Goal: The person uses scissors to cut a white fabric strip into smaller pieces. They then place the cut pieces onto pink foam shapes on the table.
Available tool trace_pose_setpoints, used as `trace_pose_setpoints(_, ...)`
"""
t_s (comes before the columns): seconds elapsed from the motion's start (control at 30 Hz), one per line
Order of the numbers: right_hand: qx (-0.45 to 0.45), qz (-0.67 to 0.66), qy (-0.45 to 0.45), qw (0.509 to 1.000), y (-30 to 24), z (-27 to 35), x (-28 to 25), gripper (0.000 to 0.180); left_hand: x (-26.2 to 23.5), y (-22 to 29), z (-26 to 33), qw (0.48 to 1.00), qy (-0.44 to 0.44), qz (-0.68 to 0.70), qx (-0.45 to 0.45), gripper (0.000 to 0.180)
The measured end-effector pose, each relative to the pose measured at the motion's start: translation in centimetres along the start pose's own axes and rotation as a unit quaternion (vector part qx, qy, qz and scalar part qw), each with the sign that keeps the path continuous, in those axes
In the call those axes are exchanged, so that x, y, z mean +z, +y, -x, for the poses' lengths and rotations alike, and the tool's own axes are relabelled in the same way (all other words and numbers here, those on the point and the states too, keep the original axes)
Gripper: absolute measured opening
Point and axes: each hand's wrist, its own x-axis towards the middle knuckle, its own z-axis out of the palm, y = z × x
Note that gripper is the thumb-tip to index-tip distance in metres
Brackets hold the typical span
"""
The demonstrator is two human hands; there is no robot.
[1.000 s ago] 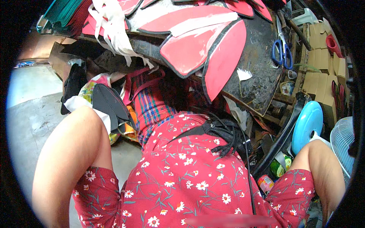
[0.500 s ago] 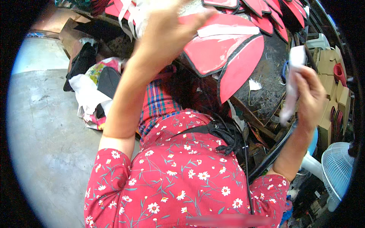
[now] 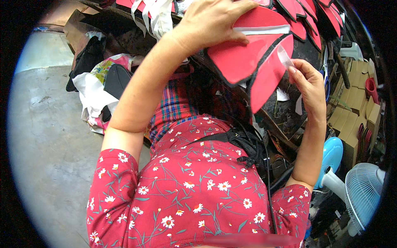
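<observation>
Flat red panels with black edges lie on the dark worktable. My left hand (image 3: 211,20) rests over the larger red panel (image 3: 231,62), thumb and fingers spread apart. Just beyond the thumb, a white strip (image 3: 264,29) runs across that panel. A pointed red panel (image 3: 269,78) lies against its right side along a black edge. Thumb and forefinger of my right hand (image 3: 308,84) pinch a short white tape strip (image 3: 283,56), whose far end lies over the upper part of the pointed panel.
White strips (image 3: 159,16) hang left of my left hand. Several red pieces (image 3: 304,25) overlap at the back right. Blue-handled scissors (image 3: 326,78) and a white scrap (image 3: 282,95) lie on the right. Cardboard boxes (image 3: 347,120) and a fan (image 3: 364,190) stand farther right.
My right hand has moved left and forward, bringing the white strip onto the pointed panel. My left hand, blurred before, has moved right and now rests on the larger panel.
</observation>
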Motion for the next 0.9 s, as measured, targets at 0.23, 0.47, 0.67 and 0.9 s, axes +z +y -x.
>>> trace_pose_setpoints(0.23,0.048,-0.008,-0.024,0.999,-1.0,-0.1,-0.1,0.019,-1.2,-1.2,-1.8,0.948,0.143,-0.241,0.152,0.061)
trace_pose_setpoints(0.47,0.029,-0.037,-0.074,0.996,-2.8,0.6,1.6,0.015,3.7,4.3,2.7,0.978,0.045,0.205,0.013,0.033)
trace_pose_setpoints(0.67,-0.328,0.337,0.083,0.879,-3.0,0.5,2.5,0.014,2.3,4.7,5.6,0.971,0.167,-0.058,0.162,0.017)
trace_pose_setpoints(0.9,-0.444,0.393,0.12,0.796,-2.3,0.6,3.0,0.027,2.7,5.1,7.1,0.933,0.249,-0.13,0.227,0.018)
